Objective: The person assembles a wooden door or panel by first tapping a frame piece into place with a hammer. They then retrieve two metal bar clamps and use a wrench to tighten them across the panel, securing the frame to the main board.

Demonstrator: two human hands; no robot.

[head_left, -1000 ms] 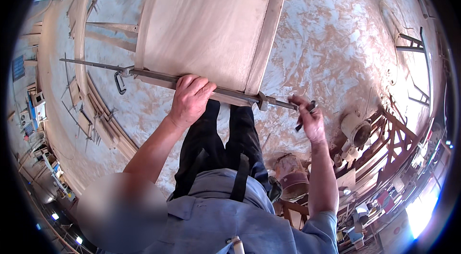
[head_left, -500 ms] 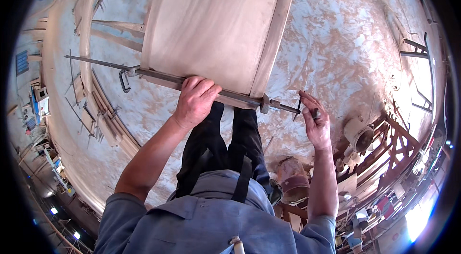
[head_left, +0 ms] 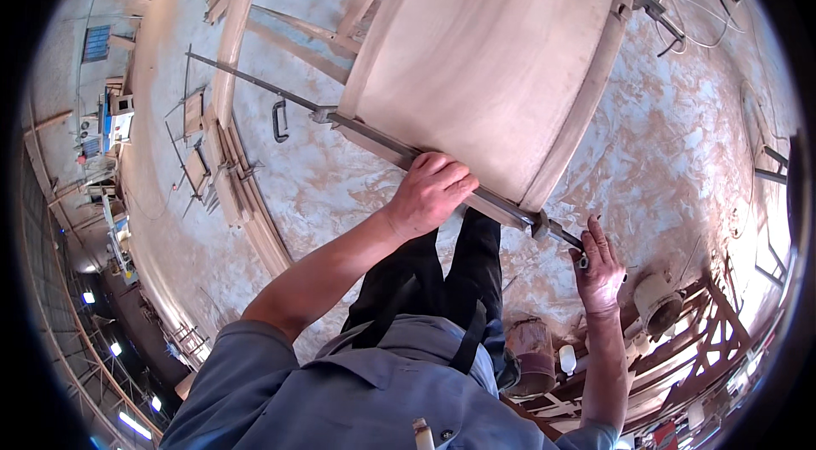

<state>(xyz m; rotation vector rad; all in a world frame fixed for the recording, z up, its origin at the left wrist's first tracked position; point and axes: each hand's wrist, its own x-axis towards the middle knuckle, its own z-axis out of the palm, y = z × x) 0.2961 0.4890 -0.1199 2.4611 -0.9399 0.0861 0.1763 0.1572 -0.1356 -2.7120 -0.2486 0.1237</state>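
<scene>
A pale wooden framed panel lies in front of me, with a long metal bar clamp across its near edge. My left hand is closed over the clamp bar and the panel's near rail, fingers on top. At the clamp's right end, past the jaw, my right hand has the screw handle between thumb and fingers. Its fingertips point up and away from me; part of the handle is hidden in the palm. A second bar clamp crosses the panel farther off.
A loose C-shaped clamp lies on the stained floor left of the panel. Long wooden strips lie further left. Buckets and a heap of wood scraps stand at the right. A white cable curls at the far right.
The whole view has shifted, so the panel sits further right and lower. My right hand has closed in on the screw handle. My left hand keeps its place on the bar.
</scene>
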